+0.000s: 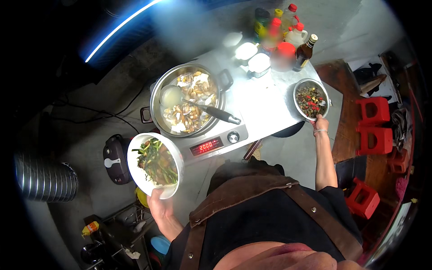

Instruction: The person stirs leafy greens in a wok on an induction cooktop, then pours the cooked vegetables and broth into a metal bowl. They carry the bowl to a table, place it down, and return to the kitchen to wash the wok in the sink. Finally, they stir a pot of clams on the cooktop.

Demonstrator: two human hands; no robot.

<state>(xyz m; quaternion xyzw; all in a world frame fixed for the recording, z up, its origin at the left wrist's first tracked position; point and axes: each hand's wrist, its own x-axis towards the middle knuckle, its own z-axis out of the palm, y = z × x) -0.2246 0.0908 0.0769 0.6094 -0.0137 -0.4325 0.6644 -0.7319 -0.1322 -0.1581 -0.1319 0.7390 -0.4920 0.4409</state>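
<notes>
My left hand [162,206] grips the lower rim of a white bowl [132,165] of cooked green vegetables [156,161], tilted beside the table's near left corner. At the table's right end, my right hand [319,124] holds the near rim of a stainless steel bowl [301,114]. Small dark snails or shellfish with red chilli pieces [310,100] fill it; whether its base touches the table cannot be told. Between my hands, a steel pot [156,116] of opened clams [197,88] in broth stands on an induction cooker [189,143]. A ladle [219,114] rests in it, its handle over the rim.
Seasoning boxes [259,63], a brown glass bottle [304,54] and several capped bottles [290,17] crowd the metal table's [263,98] far side. A dark rice cooker [114,158] and a ribbed metal duct [45,177] lie left. Red plastic stools [373,140] stand right. Steam drifts above.
</notes>
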